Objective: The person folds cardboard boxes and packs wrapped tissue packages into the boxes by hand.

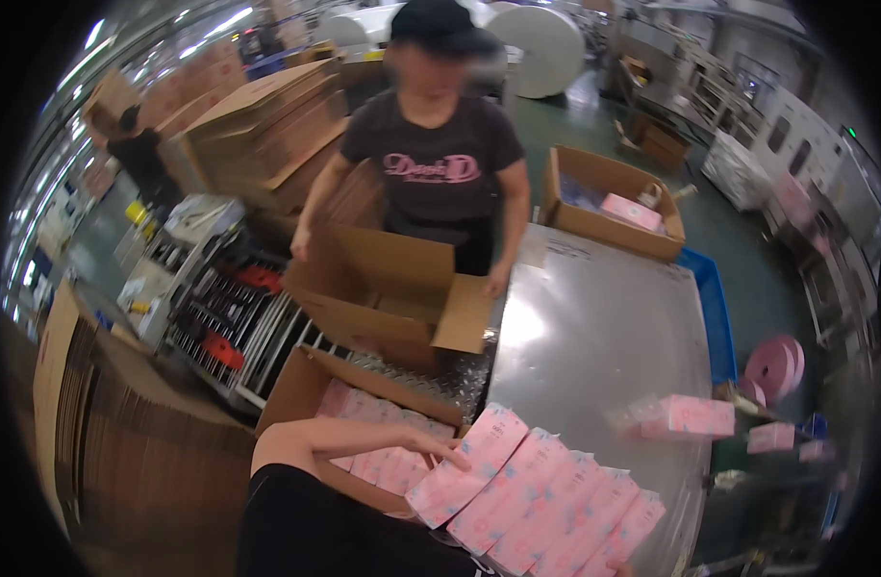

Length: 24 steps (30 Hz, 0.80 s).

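Note:
A row of several pink tissue packs (517, 481), printed with blue and white flowers, lies side by side in front of me. My left hand (440, 450) presses its fingers on the left end pack. At the row's other end, my right hand (617, 565) shows only in part at the bottom edge, against the last pack. Between them the hands hold the row at the edge of the metal table (594, 337). Under my left forearm stands an open cardboard box (311, 370) with more pink packs (388, 413) inside.
Across from me a co-worker (436, 163) holds an open carton (383, 279) above the roller conveyor (306, 337). More pink packs (695, 417) sit on the table's right side. Behind it are another carton (614, 207) and a blue crate (715, 308). Flattened cardboard (142, 433) stands at left.

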{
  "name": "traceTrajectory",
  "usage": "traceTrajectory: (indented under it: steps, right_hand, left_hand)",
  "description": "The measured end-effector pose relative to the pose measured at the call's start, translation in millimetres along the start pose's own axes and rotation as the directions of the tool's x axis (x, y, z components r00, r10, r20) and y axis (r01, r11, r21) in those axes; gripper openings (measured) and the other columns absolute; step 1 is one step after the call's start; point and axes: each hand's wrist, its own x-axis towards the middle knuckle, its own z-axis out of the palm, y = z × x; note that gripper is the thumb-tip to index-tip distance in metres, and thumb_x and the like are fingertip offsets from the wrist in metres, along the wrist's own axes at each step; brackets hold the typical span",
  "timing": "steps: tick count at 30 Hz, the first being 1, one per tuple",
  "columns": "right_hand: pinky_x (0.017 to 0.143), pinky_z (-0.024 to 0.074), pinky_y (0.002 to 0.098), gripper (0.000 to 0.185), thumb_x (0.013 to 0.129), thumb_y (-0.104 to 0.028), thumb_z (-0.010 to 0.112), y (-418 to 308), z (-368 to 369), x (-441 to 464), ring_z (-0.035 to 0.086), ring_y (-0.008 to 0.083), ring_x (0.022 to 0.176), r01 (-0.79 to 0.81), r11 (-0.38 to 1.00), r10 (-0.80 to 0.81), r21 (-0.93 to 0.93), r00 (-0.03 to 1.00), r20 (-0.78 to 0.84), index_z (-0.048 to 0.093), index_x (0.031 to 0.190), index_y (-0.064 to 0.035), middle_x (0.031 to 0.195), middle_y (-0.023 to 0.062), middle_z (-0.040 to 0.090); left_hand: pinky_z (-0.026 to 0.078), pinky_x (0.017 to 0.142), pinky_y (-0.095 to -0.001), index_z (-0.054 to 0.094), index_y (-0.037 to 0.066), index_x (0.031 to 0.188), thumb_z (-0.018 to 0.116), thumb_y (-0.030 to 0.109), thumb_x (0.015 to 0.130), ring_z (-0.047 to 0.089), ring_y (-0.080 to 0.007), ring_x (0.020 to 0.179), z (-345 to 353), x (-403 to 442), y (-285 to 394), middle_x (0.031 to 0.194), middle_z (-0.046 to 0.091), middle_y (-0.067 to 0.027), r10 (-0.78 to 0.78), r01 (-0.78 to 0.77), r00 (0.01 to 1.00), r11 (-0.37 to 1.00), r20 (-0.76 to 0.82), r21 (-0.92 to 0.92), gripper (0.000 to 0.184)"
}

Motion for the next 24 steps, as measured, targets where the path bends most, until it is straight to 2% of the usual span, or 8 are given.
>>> traceTrajectory:
  steps: [8, 13, 17, 18, 20, 21, 22, 24]
  right_hand:
    - [0.1, 0.0452, 0.0527, 0.071, 0.079, -0.014, 0.075, -9, 172, 2, 0.053, 0.0333, 0.12, 0.416, 0.88, -0.25, -0.23, 0.817, 0.52, 0.041, 0.141, -0.0037, 0.136, 0.0127, 0.049]
    - [0.098, 0.0503, 0.0434, 0.072, 0.073, -0.005, 0.08, 78, 299, 5, 0.059, 0.0276, 0.114, 0.456, 0.79, -0.064, -0.41, 0.726, 0.685, 0.047, 0.137, -0.0005, 0.127, 0.0119, 0.059]
    - [0.101, 0.0472, 0.0364, 0.076, 0.067, -0.002, 0.083, 202, 346, 8, 0.057, 0.0235, 0.116, 0.345, 0.564, 0.152, -0.751, 0.85, 0.505, 0.049, 0.134, 0.0003, 0.125, 0.0109, 0.06]
    - [0.104, 0.0442, 0.0358, 0.077, 0.067, -0.003, 0.082, 227, 350, 12, 0.054, 0.0243, 0.119, 0.378, 0.444, 0.178, -0.813, 0.852, 0.493, 0.047, 0.136, 0.0012, 0.127, 0.0113, 0.058]
    - [0.109, 0.0361, 0.0348, 0.093, 0.066, -0.004, 0.081, 273, 344, 25, 0.045, 0.025, 0.129, 0.604, 0.367, 0.14, -0.708, 0.716, 0.684, 0.032, 0.144, 0.0016, 0.141, 0.0147, 0.046]
    - [0.114, 0.0281, 0.0352, 0.111, 0.064, -0.009, 0.081, 285, 336, 15, 0.031, 0.0296, 0.139, 0.665, 0.351, 0.006, -0.659, 0.703, 0.711, 0.014, 0.151, -0.0004, 0.152, 0.0204, 0.028]
    - [0.117, 0.0223, 0.0467, 0.12, 0.064, -0.02, 0.082, 301, 325, 8, 0.022, 0.0368, 0.145, 0.678, -0.035, -0.173, -0.734, 0.719, 0.673, 0.003, 0.153, -0.0006, 0.156, 0.0251, 0.017]
    - [0.115, 0.0152, 0.0611, 0.116, 0.069, -0.035, 0.079, 289, 352, -30, 0.011, 0.0434, 0.147, 0.636, -0.243, -0.243, -0.733, 0.691, 0.681, 0.006, 0.155, -0.0064, 0.158, 0.0267, 0.011]
  left_hand:
    - [0.037, 0.109, -0.0333, 0.032, 0.0, 0.147, 0.084, 0.029, 0.076, 0.046, -0.0202, 0.128, -67, -152, -5, 0.141, 0.049, -0.0117, 0.465, -0.461, 0.861, 0.885, -0.207, 0.072, 0.093]
    - [0.044, 0.103, -0.0342, 0.051, 0.001, 0.134, 0.085, 0.02, 0.073, 0.057, -0.0182, 0.116, -105, -286, -108, 0.126, 0.061, -0.008, 0.461, -0.436, 0.819, 0.887, -0.342, 0.152, 0.072]
    - [0.049, 0.098, -0.035, 0.064, 0.0, 0.118, 0.088, 0.015, 0.066, 0.062, -0.0193, 0.106, -100, -338, -225, 0.116, 0.068, -0.01, 0.142, 0.025, 0.806, 0.962, -0.575, 0.273, 0.059]
    - [0.051, 0.095, -0.0358, 0.065, 0.002, 0.117, 0.086, 0.016, 0.067, 0.065, -0.0252, 0.105, -89, -335, -257, 0.113, 0.07, -0.0133, 0.335, -0.055, 0.695, 0.907, -0.636, 0.418, 0.056]
    - [0.055, 0.085, -0.0373, 0.065, 0.004, 0.117, 0.073, 0.011, 0.078, 0.07, -0.0277, 0.098, -75, -332, -300, 0.1, 0.07, -0.0206, 0.245, 0.318, 0.709, 0.726, -0.661, 0.61, 0.041]
    - [0.056, 0.08, -0.0353, 0.066, 0.001, 0.114, 0.068, 0.009, 0.081, 0.071, -0.0255, 0.093, -62, -335, -303, 0.097, 0.072, -0.0169, 0.153, 0.258, 0.663, 0.872, -0.732, 0.416, 0.034]
    - [0.057, 0.076, -0.0333, 0.067, -0.002, 0.111, 0.064, 0.008, 0.084, 0.072, -0.0233, 0.088, -51, -337, -295, 0.094, 0.073, -0.0131, 0.055, 0.173, 0.616, 0.964, -0.786, 0.203, 0.028]
    - [0.057, 0.076, -0.0324, 0.064, 0.004, 0.121, 0.062, 0.007, 0.083, 0.072, -0.0226, 0.089, -32, -326, -296, 0.101, 0.072, -0.0129, 0.292, -0.07, 0.205, 0.956, -0.934, 0.283, 0.038]
